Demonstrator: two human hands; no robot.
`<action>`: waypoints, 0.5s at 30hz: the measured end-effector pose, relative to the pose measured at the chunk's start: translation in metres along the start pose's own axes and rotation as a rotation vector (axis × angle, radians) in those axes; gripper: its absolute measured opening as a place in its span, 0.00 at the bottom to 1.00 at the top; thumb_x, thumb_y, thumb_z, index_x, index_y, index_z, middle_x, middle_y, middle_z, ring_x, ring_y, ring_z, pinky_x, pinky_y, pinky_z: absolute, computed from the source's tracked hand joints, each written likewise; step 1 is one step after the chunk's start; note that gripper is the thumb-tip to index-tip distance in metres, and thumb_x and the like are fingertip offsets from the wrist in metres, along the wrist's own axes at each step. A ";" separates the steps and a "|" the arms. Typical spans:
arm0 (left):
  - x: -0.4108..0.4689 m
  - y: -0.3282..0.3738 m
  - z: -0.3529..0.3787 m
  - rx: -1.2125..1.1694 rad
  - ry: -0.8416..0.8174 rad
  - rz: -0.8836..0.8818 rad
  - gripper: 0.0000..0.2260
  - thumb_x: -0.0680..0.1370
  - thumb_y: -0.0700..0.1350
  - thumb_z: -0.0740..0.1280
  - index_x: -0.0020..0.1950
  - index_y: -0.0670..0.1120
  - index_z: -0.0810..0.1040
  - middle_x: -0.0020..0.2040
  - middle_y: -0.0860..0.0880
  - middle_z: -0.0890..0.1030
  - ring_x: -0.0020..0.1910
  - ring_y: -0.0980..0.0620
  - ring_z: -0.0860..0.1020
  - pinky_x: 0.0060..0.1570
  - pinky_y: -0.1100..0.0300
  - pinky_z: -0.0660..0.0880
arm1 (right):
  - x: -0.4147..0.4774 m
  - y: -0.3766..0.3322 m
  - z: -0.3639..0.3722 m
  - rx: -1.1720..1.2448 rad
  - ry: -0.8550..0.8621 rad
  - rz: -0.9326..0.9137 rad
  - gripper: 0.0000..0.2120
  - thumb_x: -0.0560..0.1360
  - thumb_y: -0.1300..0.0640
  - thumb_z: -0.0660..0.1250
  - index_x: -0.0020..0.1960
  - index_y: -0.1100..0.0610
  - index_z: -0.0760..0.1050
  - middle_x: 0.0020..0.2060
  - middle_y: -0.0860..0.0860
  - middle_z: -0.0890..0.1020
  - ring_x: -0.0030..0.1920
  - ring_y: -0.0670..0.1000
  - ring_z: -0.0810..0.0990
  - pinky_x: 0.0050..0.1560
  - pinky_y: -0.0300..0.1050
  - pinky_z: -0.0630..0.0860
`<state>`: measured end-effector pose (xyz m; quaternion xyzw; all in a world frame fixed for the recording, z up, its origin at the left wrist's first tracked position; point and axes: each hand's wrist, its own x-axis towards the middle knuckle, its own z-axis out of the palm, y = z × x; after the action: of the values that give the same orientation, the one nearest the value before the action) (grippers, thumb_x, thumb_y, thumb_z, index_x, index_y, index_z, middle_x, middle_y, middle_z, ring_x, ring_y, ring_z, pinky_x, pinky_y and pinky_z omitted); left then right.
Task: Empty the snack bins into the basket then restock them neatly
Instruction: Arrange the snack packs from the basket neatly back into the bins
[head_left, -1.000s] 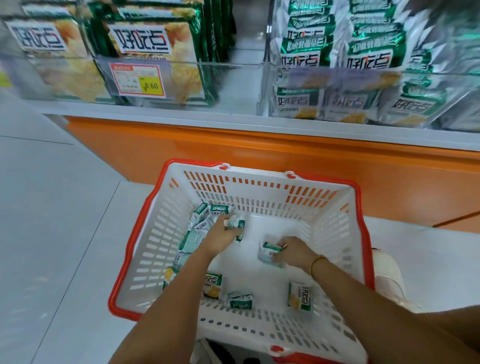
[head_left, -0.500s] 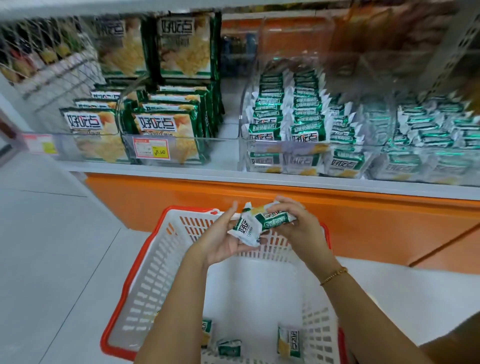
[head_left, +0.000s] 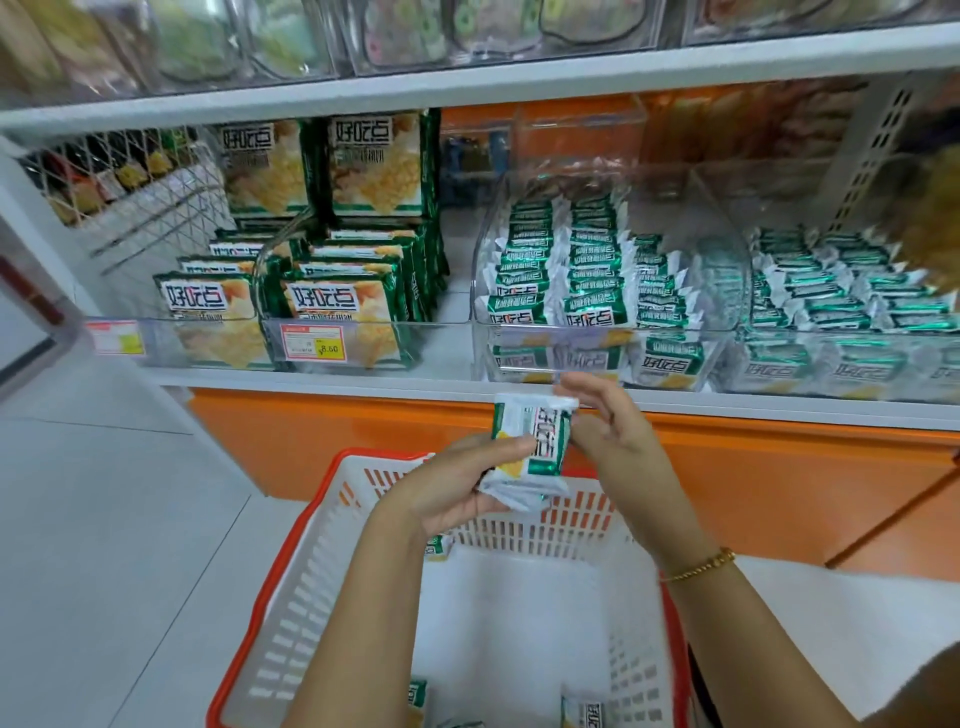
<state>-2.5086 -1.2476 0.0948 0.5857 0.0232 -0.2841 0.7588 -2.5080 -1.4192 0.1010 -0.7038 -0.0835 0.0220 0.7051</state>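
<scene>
Here, left hand (head_left: 453, 491) fingers gripping snack packets (head_left: 537, 441), right hand (head_left: 615, 441) fingers loose, basket (head_left: 311, 597) beneath, pale floor (head_left: 104, 545).

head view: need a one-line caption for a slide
Stacked snack packets held in the left hand over the basket, right hand open beside them, facing the shelf bin.

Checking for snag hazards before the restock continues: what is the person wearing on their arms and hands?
Both forearms are bare, with no sleeves in view. Left hand shows no glove, ring or watch. Right hand is gloveless too; a thin gold-coloured beaded bracelet circles its wrist.
</scene>
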 end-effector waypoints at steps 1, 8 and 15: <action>0.001 0.005 0.005 -0.019 0.052 0.041 0.19 0.72 0.50 0.71 0.59 0.43 0.77 0.50 0.44 0.84 0.46 0.49 0.82 0.51 0.55 0.78 | 0.001 -0.001 0.000 0.021 0.063 0.031 0.10 0.79 0.58 0.62 0.59 0.50 0.74 0.56 0.46 0.79 0.53 0.42 0.80 0.50 0.39 0.79; 0.005 0.017 0.026 0.190 0.243 0.155 0.25 0.75 0.65 0.56 0.65 0.53 0.75 0.56 0.52 0.83 0.54 0.54 0.81 0.58 0.54 0.76 | -0.003 -0.005 0.009 -0.095 0.047 0.142 0.15 0.71 0.51 0.73 0.55 0.48 0.74 0.47 0.44 0.83 0.46 0.45 0.83 0.46 0.42 0.81; -0.006 0.026 0.020 0.095 0.126 0.049 0.33 0.71 0.67 0.51 0.61 0.45 0.77 0.55 0.42 0.83 0.56 0.46 0.81 0.57 0.50 0.77 | 0.001 -0.026 -0.036 -0.045 -0.193 0.141 0.14 0.75 0.60 0.68 0.59 0.50 0.78 0.40 0.47 0.83 0.40 0.49 0.80 0.43 0.39 0.77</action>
<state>-2.5076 -1.2593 0.1257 0.6380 0.0431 -0.2290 0.7340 -2.5038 -1.4546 0.1273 -0.7183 -0.1020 0.1373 0.6744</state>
